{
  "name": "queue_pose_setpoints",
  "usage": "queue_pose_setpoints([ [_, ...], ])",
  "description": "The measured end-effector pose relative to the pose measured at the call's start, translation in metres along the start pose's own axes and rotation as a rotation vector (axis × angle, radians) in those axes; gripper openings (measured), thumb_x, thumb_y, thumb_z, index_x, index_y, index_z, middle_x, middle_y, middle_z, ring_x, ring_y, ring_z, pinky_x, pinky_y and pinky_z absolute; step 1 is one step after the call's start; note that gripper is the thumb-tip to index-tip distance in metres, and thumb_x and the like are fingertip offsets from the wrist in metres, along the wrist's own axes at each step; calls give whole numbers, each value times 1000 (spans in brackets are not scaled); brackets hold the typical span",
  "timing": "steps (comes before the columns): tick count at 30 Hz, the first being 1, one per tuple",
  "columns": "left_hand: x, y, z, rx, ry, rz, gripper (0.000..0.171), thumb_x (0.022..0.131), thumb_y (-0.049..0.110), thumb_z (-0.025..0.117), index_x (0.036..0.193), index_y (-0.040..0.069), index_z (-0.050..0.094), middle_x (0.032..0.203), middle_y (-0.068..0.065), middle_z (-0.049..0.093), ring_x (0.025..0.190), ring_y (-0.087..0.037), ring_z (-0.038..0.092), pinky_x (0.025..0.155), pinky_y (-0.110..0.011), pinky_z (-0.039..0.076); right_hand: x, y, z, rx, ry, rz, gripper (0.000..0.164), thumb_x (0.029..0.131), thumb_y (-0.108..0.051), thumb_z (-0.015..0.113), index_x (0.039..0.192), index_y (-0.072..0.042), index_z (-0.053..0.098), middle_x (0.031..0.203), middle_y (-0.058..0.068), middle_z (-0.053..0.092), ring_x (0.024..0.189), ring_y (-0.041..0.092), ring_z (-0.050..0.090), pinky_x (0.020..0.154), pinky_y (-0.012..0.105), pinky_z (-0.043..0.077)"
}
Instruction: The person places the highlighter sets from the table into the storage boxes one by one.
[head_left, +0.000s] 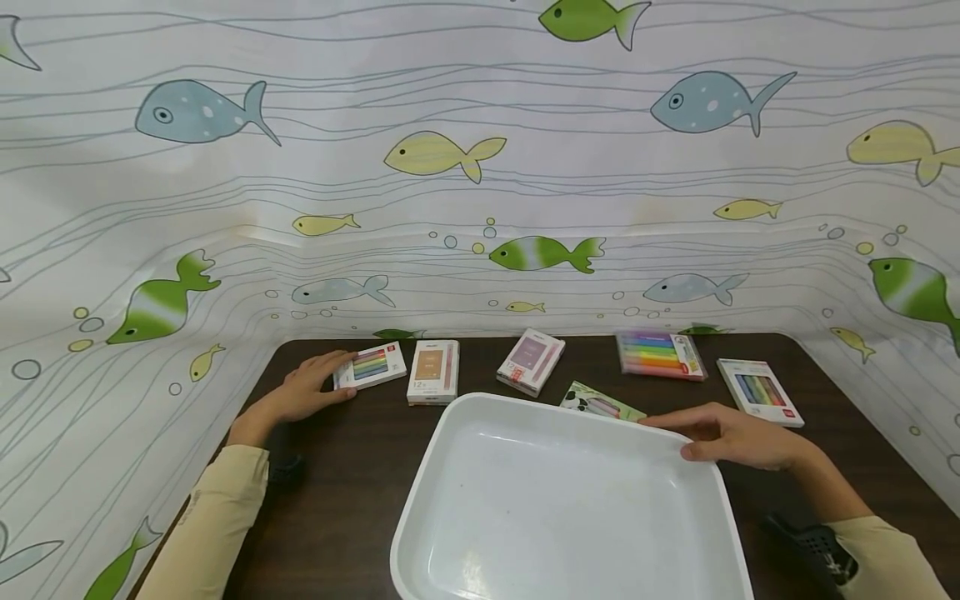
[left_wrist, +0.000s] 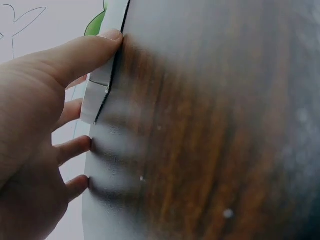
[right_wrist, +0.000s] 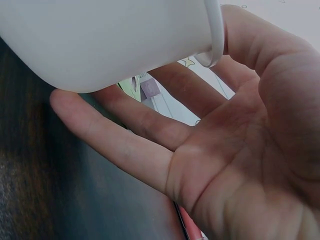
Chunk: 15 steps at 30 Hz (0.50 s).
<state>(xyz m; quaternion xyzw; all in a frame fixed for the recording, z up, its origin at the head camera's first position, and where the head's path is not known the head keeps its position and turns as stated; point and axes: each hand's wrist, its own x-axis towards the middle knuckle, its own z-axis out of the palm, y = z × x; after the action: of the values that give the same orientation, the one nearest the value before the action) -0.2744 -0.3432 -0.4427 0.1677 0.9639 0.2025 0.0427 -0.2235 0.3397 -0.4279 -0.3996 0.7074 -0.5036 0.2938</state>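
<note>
At the far left of the table, my left hand (head_left: pixel 311 390) holds the end of a flat white box with rainbow stripes (head_left: pixel 372 365), fingers along its far side and thumb at its near side. In the left wrist view the thumb meets the edge of the white box (left_wrist: pixel 100 82). My right hand (head_left: pixel 742 435) grips the far right corner of a white tray (head_left: pixel 427 492). Its thumb lies over the rim, and in the right wrist view its fingers (right_wrist: pixel 125 142) run along the outside of the tray wall (right_wrist: pixel 115 45).
Behind the tray lie a white and orange box (head_left: pixel 433 372), a white and purple box (head_left: pixel 531 361) and a green panda pack (head_left: pixel 600 403). Farther right are a pack of rainbow-coloured pens (head_left: pixel 660 355) and another white striped box (head_left: pixel 761 392). A fish-print sheet (head_left: pixel 450 200) surrounds the dark table (head_left: pixel 330 500).
</note>
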Motion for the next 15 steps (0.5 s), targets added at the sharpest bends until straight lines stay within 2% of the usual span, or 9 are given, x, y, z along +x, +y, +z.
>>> queue_pose_setpoints([
  [3,1,-1,0,10,5,6,78,96,45,69,156,6,38,156,-29,31,139,-58,22,101,-81,16,-1,1,1,2,3,5,53,103,10,47,154,-2,43,147,21,51,124,33,59,92,43,55],
  [7,4,-3,-1,2,24,29,78,94,44,74,153,4,43,151,-30,38,136,-54,32,103,-76,26,-2,1,2,6,5,14,52,103,9,47,154,-2,44,147,21,52,124,33,59,92,43,55],
  [11,6,-3,-3,-49,38,48,76,90,41,80,149,3,50,144,-28,45,129,-48,44,103,-68,35,-2,0,1,20,5,33,52,103,9,48,154,-2,44,147,20,52,122,36,59,91,46,55],
  [15,6,-4,-5,-90,40,30,77,85,44,84,146,6,55,140,-25,47,122,-43,49,100,-65,39,-1,-2,1,23,11,54,53,102,9,49,153,-2,45,146,19,53,122,36,60,92,45,54],
])
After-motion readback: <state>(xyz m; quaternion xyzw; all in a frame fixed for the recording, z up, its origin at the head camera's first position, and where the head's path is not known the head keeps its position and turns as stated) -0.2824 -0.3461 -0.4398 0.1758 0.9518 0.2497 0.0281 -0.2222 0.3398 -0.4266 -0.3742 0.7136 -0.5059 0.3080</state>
